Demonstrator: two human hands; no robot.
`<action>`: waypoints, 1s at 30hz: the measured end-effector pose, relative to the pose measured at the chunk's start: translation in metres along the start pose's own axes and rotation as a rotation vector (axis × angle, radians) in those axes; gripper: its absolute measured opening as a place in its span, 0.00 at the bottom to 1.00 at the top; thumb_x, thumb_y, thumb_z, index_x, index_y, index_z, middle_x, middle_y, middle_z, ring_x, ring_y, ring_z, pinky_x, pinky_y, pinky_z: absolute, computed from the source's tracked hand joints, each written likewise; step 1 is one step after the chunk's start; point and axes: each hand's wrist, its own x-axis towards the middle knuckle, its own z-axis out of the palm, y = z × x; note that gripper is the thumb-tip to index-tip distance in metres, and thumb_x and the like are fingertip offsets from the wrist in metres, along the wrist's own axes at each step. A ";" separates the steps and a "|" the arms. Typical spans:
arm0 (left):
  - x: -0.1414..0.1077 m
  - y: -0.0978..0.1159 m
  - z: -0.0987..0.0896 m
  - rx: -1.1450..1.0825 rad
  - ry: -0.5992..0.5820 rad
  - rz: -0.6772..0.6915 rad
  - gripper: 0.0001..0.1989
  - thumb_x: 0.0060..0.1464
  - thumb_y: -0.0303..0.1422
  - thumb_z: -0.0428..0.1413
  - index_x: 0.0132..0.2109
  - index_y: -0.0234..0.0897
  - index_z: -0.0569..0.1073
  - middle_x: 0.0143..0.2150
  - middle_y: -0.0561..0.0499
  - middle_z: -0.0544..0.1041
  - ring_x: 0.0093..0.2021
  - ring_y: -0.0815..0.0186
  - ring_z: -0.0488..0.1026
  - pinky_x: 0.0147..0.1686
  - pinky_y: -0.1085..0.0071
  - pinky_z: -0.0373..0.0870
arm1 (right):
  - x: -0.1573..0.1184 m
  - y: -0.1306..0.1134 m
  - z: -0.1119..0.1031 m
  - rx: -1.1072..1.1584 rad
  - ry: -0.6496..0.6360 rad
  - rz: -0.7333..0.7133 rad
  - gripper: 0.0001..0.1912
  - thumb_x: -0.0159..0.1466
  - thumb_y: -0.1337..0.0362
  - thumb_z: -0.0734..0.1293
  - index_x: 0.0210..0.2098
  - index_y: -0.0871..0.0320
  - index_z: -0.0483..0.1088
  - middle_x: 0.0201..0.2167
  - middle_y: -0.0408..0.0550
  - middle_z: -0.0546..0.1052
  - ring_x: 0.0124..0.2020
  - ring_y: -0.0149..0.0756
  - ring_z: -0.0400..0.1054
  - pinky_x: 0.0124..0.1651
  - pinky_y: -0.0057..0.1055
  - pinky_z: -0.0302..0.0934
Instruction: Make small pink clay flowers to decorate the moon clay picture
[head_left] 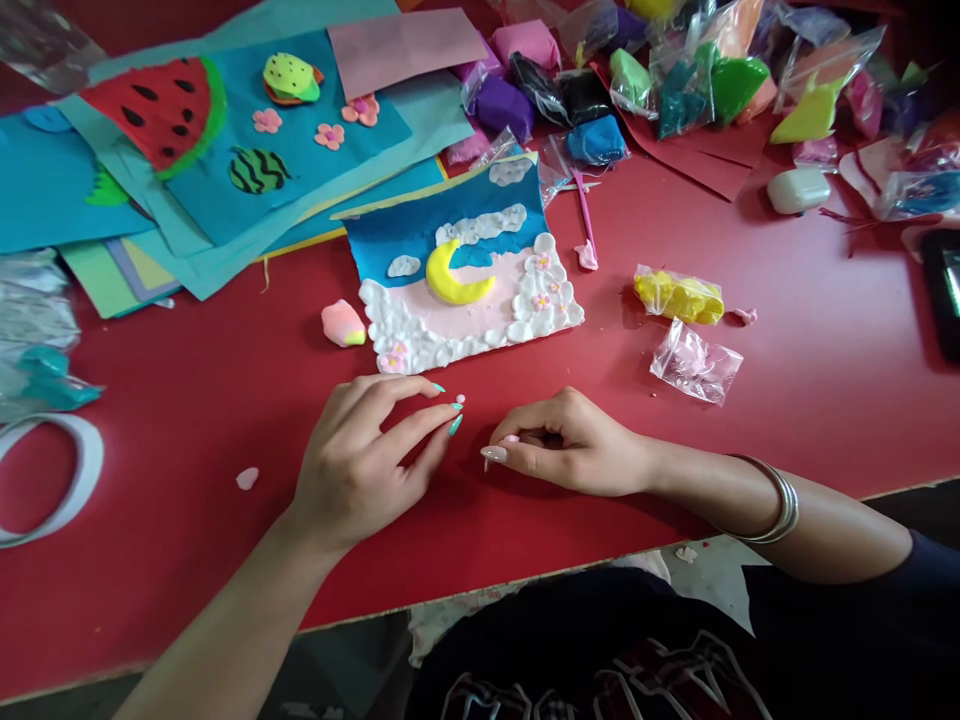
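Left arm (270, 590) in from near left, angled far-right. Left grip (364, 465) back up, fingers bent in a loose arch, slightly spread; thumb tip just near of index tip. Right arm (690, 480) in from the near right, forearm running left. Right grip (589, 447) curled, fingers tucked, thumb extended left in a pinch. Hands apart, fingertips facing.

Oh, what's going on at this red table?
A person's right hand holds a small pink clay piece, while a tiny pink ball sits at the fingertips of the left hand. Just beyond lies a night-sky clay picture with a yellow crescent moon and pink flowers.
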 end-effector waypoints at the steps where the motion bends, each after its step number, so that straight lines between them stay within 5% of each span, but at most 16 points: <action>1: 0.000 0.000 0.000 0.004 0.001 -0.003 0.10 0.50 0.27 0.56 0.41 0.43 0.73 0.39 0.49 0.74 0.38 0.62 0.72 0.35 0.62 0.72 | 0.000 0.000 0.000 -0.001 -0.002 0.000 0.16 0.64 0.60 0.59 0.34 0.66 0.73 0.21 0.44 0.70 0.20 0.22 0.52 0.24 0.22 0.50; 23: 0.002 -0.001 -0.003 -0.009 -0.006 -0.026 0.10 0.50 0.27 0.56 0.41 0.42 0.71 0.37 0.49 0.74 0.37 0.61 0.72 0.34 0.63 0.70 | 0.000 0.002 0.000 -0.006 -0.008 -0.018 0.16 0.64 0.60 0.59 0.35 0.66 0.73 0.22 0.44 0.71 0.19 0.22 0.53 0.24 0.22 0.50; 30: 0.000 0.002 0.000 0.032 -0.081 -0.048 0.08 0.50 0.34 0.55 0.38 0.39 0.68 0.37 0.47 0.73 0.35 0.60 0.70 0.32 0.63 0.65 | 0.000 0.002 0.000 0.012 0.005 -0.035 0.15 0.63 0.61 0.59 0.34 0.66 0.73 0.20 0.42 0.68 0.20 0.22 0.53 0.24 0.22 0.50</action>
